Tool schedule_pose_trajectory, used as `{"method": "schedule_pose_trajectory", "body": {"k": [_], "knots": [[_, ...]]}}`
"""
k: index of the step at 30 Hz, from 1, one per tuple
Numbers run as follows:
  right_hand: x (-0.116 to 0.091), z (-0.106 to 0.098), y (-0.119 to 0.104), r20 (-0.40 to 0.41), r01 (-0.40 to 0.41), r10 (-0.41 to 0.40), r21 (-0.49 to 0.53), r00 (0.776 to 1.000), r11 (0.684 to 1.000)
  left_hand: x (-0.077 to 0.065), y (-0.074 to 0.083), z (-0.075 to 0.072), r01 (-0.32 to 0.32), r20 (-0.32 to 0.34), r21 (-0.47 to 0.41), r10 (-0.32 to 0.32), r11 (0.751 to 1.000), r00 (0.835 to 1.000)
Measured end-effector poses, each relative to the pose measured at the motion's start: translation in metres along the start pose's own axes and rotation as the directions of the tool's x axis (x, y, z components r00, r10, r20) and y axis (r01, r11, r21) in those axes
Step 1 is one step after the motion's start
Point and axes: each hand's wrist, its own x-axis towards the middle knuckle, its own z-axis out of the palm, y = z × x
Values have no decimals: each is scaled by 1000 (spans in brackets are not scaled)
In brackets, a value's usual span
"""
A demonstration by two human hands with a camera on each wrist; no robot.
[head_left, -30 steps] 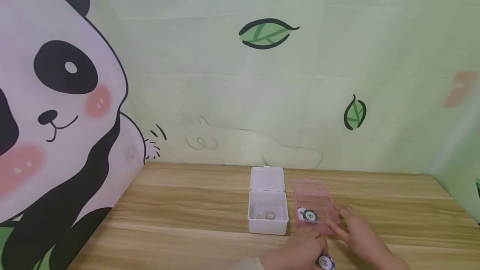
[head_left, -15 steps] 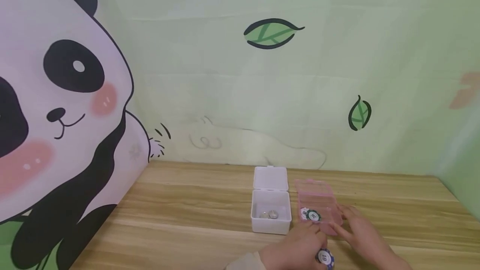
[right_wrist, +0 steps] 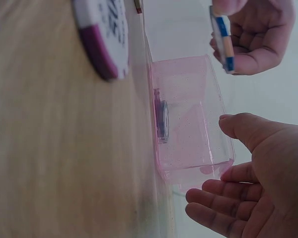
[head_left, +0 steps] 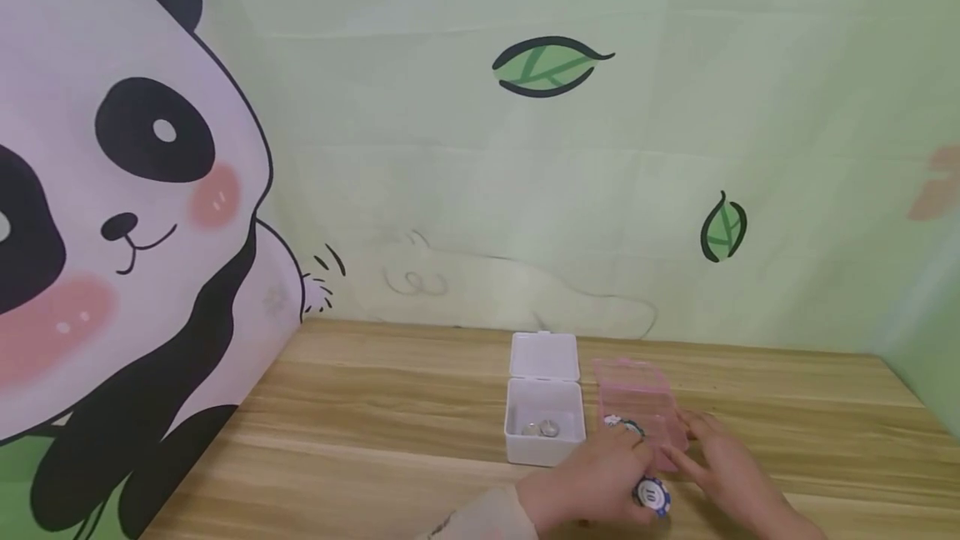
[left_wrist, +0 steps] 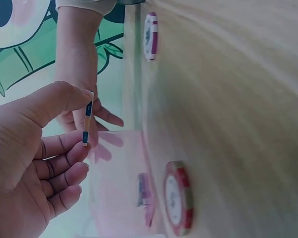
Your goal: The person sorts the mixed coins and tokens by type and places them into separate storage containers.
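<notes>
My left hand (head_left: 592, 473) pinches a blue-and-white poker chip (head_left: 651, 497) marked 10 between thumb and fingers, just in front of the pink see-through box (head_left: 637, 402). In the left wrist view this chip (left_wrist: 88, 121) is edge-on. The pink box stands with its lid back and has a few chips (head_left: 624, 423) inside, partly hidden by my left hand. At the box's right side rests my right hand (head_left: 727, 465), thumb toward the front and fingers loosely extended along the wall. Its thumb and index finger lie at the box in the right wrist view.
Left of the pink box stands an open white box (head_left: 545, 444) with silvery coins (head_left: 549, 428) in it. A red-and-white chip (left_wrist: 178, 198) and a purple-and-white chip (left_wrist: 150, 37) lie on the wooden table (head_left: 360, 423). A panda-printed cloth (head_left: 412, 148) hangs behind.
My left hand and the blue chip have moved slightly forward, and the hand now covers part of the chips in the pink box. My right hand stays at the box. The head view has shifted slightly.
</notes>
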Motion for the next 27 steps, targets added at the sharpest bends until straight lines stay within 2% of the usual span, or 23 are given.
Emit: {"method": "schedule_pose_trajectory", "body": {"k": [7,11,14,20,23,27], "knots": [[0,0,0,-31,15,-16,-6,999,1000,3,-4,-9,21,-34,4,-21,1000,999],[-2,0,-1,-66,34,-34,-1,997,999,5,-11,-16,57,-41,-8,-57,998,998],[-2,1,0,-62,32,-33,-5,998,999,8,-18,-18,80,-39,-12,-80,997,996],[-1,0,0,-29,3,-4,-10,1000,1000,15,-30,-18,92,-75,-32,-95,995,993],[-2,0,0,-42,4,-5,-11,999,1000,20,-34,-17,113,-74,-45,-116,993,991],[-2,0,0,-71,25,-25,-6,997,1000,28,-39,-13,143,-82,-2,-142,990,986]]}}
